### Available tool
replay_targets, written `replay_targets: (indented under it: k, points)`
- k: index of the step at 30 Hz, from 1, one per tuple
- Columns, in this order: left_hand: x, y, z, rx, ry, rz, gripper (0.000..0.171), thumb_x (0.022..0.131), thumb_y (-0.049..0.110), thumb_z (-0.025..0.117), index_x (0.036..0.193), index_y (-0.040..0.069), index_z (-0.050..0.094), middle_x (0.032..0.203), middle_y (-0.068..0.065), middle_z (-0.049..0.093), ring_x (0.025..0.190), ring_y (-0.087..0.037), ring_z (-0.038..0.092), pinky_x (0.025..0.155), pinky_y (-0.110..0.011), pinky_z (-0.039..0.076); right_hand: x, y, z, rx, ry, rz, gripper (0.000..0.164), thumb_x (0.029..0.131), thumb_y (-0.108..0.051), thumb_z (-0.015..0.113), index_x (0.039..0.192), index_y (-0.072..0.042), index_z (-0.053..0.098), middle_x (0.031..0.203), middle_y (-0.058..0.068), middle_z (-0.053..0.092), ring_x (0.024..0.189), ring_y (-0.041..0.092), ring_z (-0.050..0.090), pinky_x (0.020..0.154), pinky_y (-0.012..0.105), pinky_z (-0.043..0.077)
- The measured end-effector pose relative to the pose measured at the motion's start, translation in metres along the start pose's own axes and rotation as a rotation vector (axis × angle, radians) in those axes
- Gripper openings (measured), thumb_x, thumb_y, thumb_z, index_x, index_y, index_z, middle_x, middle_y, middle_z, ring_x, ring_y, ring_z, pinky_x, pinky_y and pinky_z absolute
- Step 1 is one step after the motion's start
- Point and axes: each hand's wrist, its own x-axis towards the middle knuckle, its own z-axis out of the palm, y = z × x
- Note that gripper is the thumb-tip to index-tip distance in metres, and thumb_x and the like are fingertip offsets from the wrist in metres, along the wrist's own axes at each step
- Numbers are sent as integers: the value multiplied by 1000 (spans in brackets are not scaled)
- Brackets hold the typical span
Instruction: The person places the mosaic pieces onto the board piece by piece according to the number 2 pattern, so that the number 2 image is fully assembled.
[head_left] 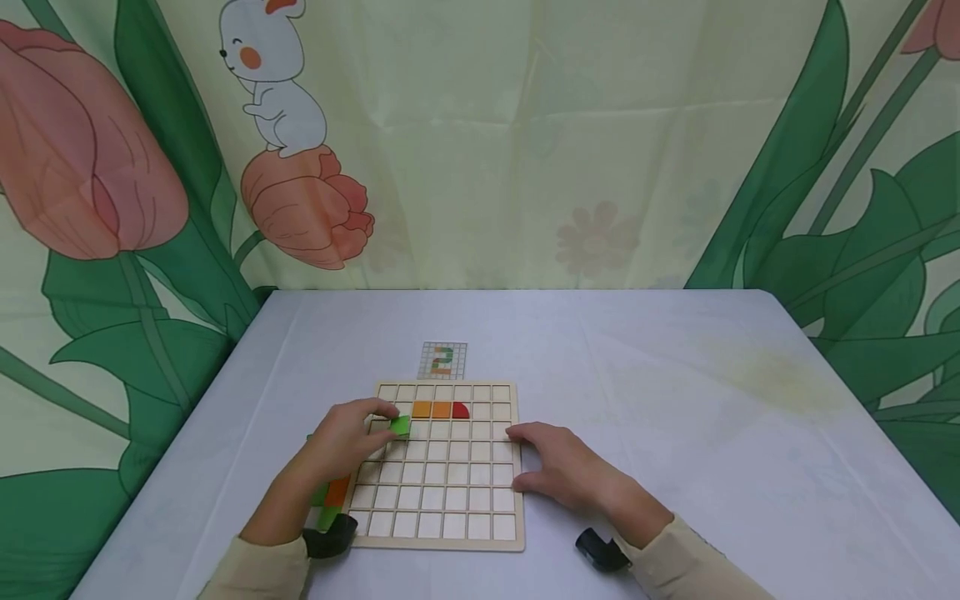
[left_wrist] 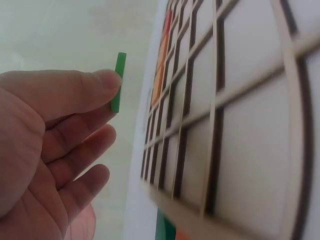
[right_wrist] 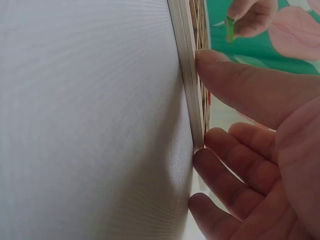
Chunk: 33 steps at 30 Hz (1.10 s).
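A wooden grid board (head_left: 432, 473) lies on the table. My left hand (head_left: 341, 440) pinches a green square tile (head_left: 401, 426) between thumb and fingertip, held over the board's upper left cells. In the left wrist view, the same tile (left_wrist: 118, 82) appears edge-on, apart from the grid, with the other fingers loosely bent below. Two orange square tiles (head_left: 432, 409) and a red quarter-round tile (head_left: 461, 410) sit side by side in the board's second row. At the board's right edge rest the thumb and fingertips of my right hand (head_left: 566, 471), spread and pinching nothing.
Behind the board lies a small pattern card (head_left: 442, 361) with a coloured figure on a grid. Orange (head_left: 337, 492) and green tiles (head_left: 327, 518) lie left of the board, partly hidden by the left forearm. A white cloth (head_left: 712, 433) covers the table; a printed curtain (head_left: 480, 167) hangs behind.
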Motion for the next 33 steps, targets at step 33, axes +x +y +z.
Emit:
replay_targets:
  k: [33]
  points:
    - [21,36,34,-36,-71,91,21,87,10,78,107,12,74,106,3,71,108,-20,64,92,-40,52,0,2,0,-6,16,-39,61,83,-14,80,137,0,55,135,11,59,130,30,51,109,49,38]
